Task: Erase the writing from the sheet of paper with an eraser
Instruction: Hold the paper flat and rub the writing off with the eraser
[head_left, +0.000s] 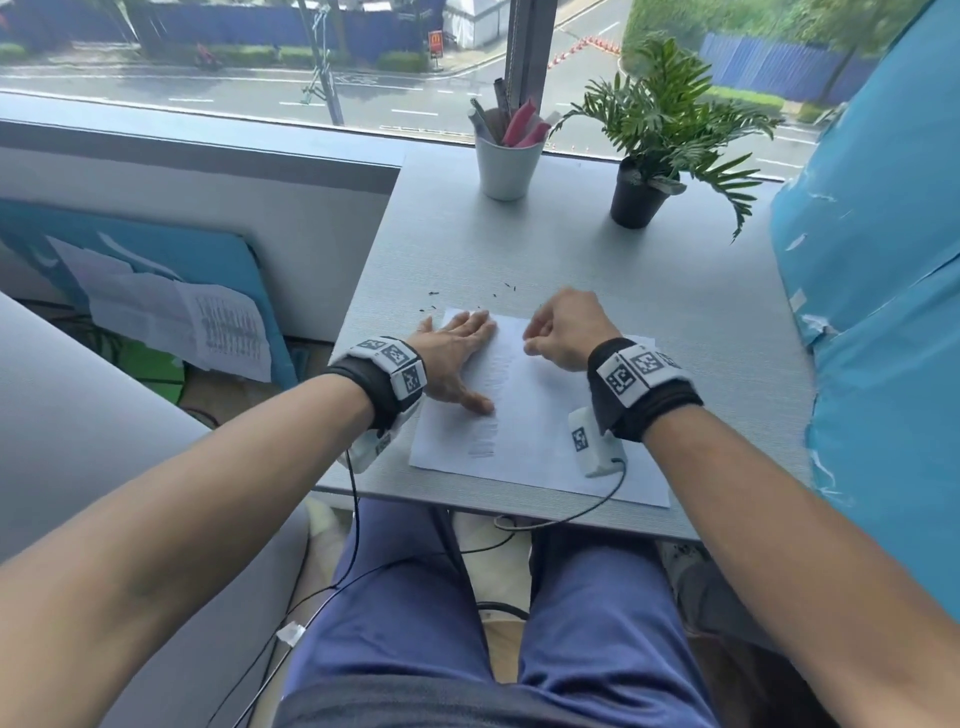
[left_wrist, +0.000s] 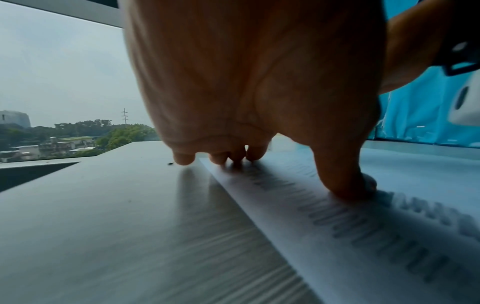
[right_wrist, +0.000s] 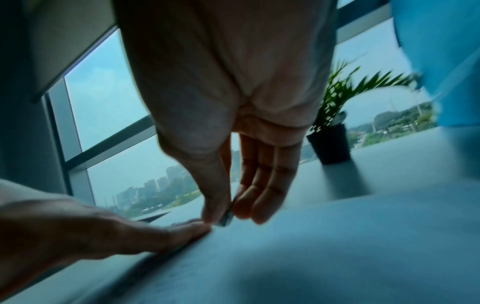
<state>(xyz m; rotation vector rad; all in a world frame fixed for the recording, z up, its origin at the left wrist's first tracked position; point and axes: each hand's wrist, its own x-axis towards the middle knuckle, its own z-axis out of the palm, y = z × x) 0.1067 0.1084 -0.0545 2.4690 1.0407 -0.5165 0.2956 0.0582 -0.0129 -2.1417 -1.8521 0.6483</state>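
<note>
- The sheet of paper (head_left: 540, 415) lies flat on the gray table (head_left: 519, 249), near the front edge.
- Faint gray writing (head_left: 485, 415) runs down the left part of the sheet. Up close it's blurry, can't read it.
- L hand (head_left: 454, 358) lies flat on the sheet's left side, fingers straight & spread. Thumb (left_wrist: 345, 181) presses on the writing; the little finger tip is off the sheet, on the table.
- R hand (head_left: 569, 332) is over the top middle of the sheet, fingers curled.
- From the R wrist view, thumb & fingers pinch a small gray thing, the eraser (right_wrist: 225, 219). Its tip is right at the paper, just beside the L hand's fingertips.
- Tiny dark crumbs (head_left: 434, 294) sit on the table just past the sheet's top edge.
- A white cup w/ pens (head_left: 506, 161) & a plant in a black pot (head_left: 639, 197) stand at the back, by the window, well apart from the sheet.
</note>
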